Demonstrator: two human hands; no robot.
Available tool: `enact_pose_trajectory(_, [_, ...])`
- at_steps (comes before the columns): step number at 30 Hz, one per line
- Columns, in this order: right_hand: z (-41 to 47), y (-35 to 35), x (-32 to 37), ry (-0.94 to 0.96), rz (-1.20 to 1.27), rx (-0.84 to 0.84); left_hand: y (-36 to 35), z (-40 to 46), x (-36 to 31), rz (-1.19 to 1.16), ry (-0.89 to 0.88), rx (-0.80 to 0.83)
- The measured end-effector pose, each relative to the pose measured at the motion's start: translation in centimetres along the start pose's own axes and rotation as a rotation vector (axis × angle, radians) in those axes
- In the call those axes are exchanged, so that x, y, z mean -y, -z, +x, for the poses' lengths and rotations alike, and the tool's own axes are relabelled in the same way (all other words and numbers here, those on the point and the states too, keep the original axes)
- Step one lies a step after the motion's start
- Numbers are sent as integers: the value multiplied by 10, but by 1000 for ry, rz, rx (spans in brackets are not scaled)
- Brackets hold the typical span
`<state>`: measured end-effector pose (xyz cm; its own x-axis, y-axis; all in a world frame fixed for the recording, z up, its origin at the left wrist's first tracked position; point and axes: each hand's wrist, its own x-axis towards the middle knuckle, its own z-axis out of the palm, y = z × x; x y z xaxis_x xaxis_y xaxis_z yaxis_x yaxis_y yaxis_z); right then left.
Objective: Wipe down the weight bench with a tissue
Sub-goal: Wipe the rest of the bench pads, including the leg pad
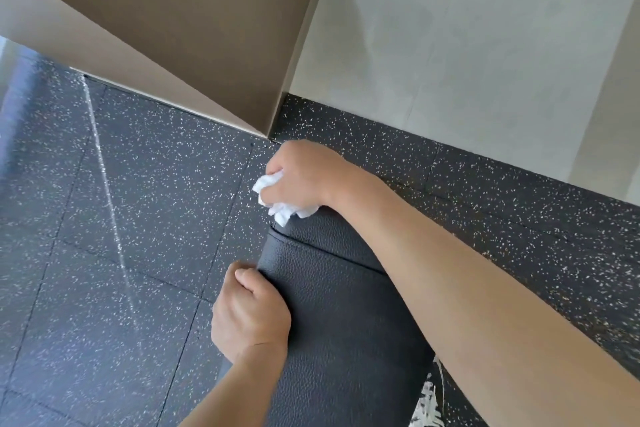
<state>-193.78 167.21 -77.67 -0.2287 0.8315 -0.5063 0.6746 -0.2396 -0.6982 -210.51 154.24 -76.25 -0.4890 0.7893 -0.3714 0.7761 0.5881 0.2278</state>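
Note:
The weight bench (346, 315) has a black textured pad that runs from the bottom of the view up to the centre, with a seam across it near its far end. My right hand (304, 177) grips a crumpled white tissue (282, 206) and holds it against the far end of the pad. My left hand (247, 315) grips the left edge of the pad, with its fingers curled round the side. My right forearm crosses over the pad from the lower right.
Black rubber floor (138, 201) with white speckles surrounds the bench. A brown wall corner (214, 45) juts out just beyond the bench end, and a pale grey wall (467, 45) runs along the right. White printed marks (427, 406) show beside the pad at the bottom.

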Motion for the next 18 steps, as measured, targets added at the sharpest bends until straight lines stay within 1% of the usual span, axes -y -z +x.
enact_pose_trajectory(1, [0,1,-4,11,47,22,0,0,0,0,-1,2])
enact_pose_trajectory(3, [-12,6,-20,27,216,10,0,1,0,16,2,10])
enact_pose_trajectory(5, [-40,14,-49,-21,369,-42,0,1,1,16,6,15])
enact_pose_trajectory(7, [-86,17,-85,-91,428,-104,0,1,0,15,4,14])
enact_pose_trajectory(9, [-137,13,-113,-147,439,-185,0,2,-1,5,8,13])
enact_pose_trajectory(11, [-173,3,-121,-186,415,-293,-1,2,0,-5,18,17])
enact_pose_trajectory(14, [-177,-1,-112,-177,289,-411,-2,0,-1,5,17,12])
enact_pose_trajectory(15, [-168,2,-105,-168,270,-401,-2,0,-1,4,14,10])
enact_pose_trajectory(18, [-115,11,-80,-121,202,-266,-3,0,0,8,12,0])
